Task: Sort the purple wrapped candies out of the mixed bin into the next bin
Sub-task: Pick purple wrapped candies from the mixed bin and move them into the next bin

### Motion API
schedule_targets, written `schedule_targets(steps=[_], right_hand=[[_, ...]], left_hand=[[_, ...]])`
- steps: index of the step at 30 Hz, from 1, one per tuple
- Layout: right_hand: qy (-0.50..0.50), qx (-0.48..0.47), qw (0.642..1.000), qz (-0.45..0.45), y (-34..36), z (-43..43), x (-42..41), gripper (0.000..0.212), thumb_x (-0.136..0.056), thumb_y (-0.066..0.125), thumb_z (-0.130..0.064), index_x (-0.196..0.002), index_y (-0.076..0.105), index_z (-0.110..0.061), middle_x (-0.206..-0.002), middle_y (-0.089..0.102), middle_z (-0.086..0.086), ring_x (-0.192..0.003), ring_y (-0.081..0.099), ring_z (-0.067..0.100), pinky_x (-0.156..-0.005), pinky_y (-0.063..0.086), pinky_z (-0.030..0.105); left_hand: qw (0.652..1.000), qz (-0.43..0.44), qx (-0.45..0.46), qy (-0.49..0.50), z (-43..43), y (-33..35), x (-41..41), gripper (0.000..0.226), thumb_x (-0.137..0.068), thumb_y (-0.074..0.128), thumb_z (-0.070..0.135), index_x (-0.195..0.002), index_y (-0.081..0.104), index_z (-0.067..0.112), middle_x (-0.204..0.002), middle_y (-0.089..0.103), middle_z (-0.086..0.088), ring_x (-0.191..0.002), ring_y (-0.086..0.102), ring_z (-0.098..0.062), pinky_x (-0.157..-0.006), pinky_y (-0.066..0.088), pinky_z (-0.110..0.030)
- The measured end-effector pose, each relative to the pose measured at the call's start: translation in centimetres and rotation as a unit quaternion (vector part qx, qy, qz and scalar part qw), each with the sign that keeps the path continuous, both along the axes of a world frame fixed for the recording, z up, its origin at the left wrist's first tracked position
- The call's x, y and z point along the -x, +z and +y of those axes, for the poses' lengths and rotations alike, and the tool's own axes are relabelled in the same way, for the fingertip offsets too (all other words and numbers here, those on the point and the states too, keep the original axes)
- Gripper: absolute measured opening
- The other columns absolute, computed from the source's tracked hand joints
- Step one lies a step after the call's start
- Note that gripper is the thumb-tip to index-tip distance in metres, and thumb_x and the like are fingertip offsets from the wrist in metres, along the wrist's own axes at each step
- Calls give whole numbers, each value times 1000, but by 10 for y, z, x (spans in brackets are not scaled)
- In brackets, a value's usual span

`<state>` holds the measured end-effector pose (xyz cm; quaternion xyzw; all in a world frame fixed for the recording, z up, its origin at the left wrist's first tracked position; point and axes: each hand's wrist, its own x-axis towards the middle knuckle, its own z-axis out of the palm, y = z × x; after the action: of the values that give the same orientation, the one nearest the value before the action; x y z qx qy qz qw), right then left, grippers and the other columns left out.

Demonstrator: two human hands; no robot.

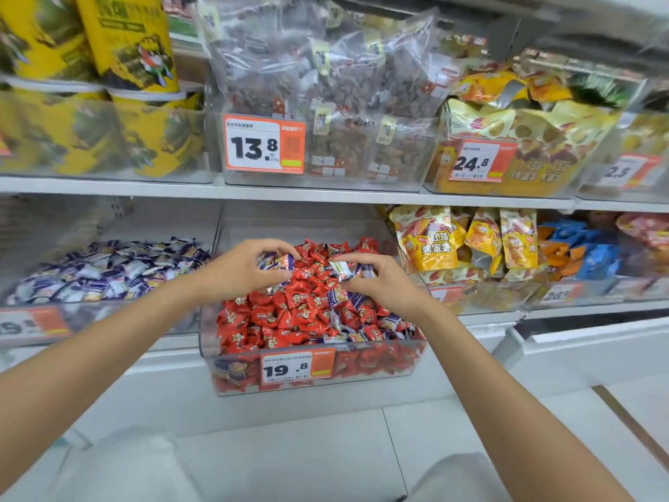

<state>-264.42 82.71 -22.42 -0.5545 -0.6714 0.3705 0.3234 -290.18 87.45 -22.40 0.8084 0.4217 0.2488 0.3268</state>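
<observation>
We face white shop shelves. Two clear plastic bins: the mixed red-and-purple candy bin centre, the purple candy bin left. Our left hand clutches several purple wrapped candies; our right hand pinches one purple candy.

The mixed bin sits mid-shelf, the next bin just left of it, snack bags to its right; the left hand and right hand are over its candies.

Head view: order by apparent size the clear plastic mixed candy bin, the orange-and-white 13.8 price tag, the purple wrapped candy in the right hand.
1. Clear plastic mixed candy bin.
2. Orange-and-white 13.8 price tag.
3. Purple wrapped candy.
</observation>
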Motion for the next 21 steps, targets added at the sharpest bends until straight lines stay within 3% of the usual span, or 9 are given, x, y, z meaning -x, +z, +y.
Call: schedule_targets(steps=[2, 4, 6, 9, 11, 14, 15, 18, 21], right_hand=[[11, -20, 999, -30, 6, 3, 21, 35, -89, 68, -12, -118, 66, -32, -134, 54, -12, -112, 55, 48, -90, 50, 56], [23, -43, 997, -65, 12, 11, 44, 37, -88, 69, -12, -119, 66, -33, -139, 53, -8, -94, 64, 41, -80, 55, 48], [33, -60, 995, -78, 16, 21, 70, 39, -88, 69, -13, -122, 65, -32, -136, 56, -7, -70, 63, 26, -64, 53, 38], [55, -84, 994, -51, 20, 36, 121, 38, -87, 71, -13, -119, 65, -32, -114, 60, -14, -65, 58, 10, -62, 47, 27], [79, -93, 992, -13, 18, 49, 161, 38, -84, 73, -11, -114, 67, -33, -99, 59, -19, -72, 52, 11, -66, 42, 26], [124, -91, 987, -49, 9, 72, 218, 39, -83, 73, -13, -118, 67, -30, -112, 62, -13, -64, 53, -4, -61, 41, 13], [134, -87, 984, -78, 4, 80, 234, 40, -83, 72, -13, -119, 67, -29, -114, 62, -12, -59, 53, -5, -55, 43, 14], [139, -90, 976, -144, -8, 106, 271, 43, -84, 67, -11, -121, 64, -31, -108, 69, -1, -63, 61, 20, -59, 54, 40], [130, -96, 963, -217, -19, 135, 292, 52, -85, 70, -17, -135, 55, -25, -123, 65, 7, -99, 66, 30, -83, 53, 42]], left_hand=[[999, 7, -29, 13, -7, 10, 17, 22, -87, 70, 25, -106, 65, 35, -111, 64, 13, -93, 60, 2, -86, 47, -21], [998, 26, -46, 27, -10, 18, 43, 20, -88, 69, 24, -104, 64, 34, -107, 64, 14, -85, 58, 7, -74, 43, -10], [995, 47, -65, 54, -10, 23, 78, 21, -89, 68, 24, -100, 61, 40, -100, 63, 13, -78, 58, 4, -67, 42, -15], [988, 63, -79, 114, -3, 19, 140, 26, -87, 70, 23, -98, 58, 44, -103, 65, 8, -90, 61, -12, -81, 49, -33], [981, 92, -69, 154, 3, 12, 181, 23, -88, 70, 22, -104, 60, 36, -109, 63, 5, -97, 59, -16, -85, 48, -35], [957, 197, -66, 204, 15, -1, 235, 29, -90, 67, 25, -118, 62, 25, -111, 60, -3, -95, 56, -19, -81, 43, -33], [943, 241, -60, 219, 22, -6, 251, 32, -90, 66, 28, -122, 60, 24, -110, 57, -5, -94, 55, -21, -80, 43, -34], [901, 352, -70, 242, 42, -12, 280, 40, -92, 61, 33, -131, 53, 25, -114, 56, -7, -100, 57, -26, -84, 48, -38], [881, 395, -95, 242, 59, -13, 287, 47, -93, 59, 37, -138, 47, 31, -117, 56, -7, -98, 61, -27, -79, 52, -38]])
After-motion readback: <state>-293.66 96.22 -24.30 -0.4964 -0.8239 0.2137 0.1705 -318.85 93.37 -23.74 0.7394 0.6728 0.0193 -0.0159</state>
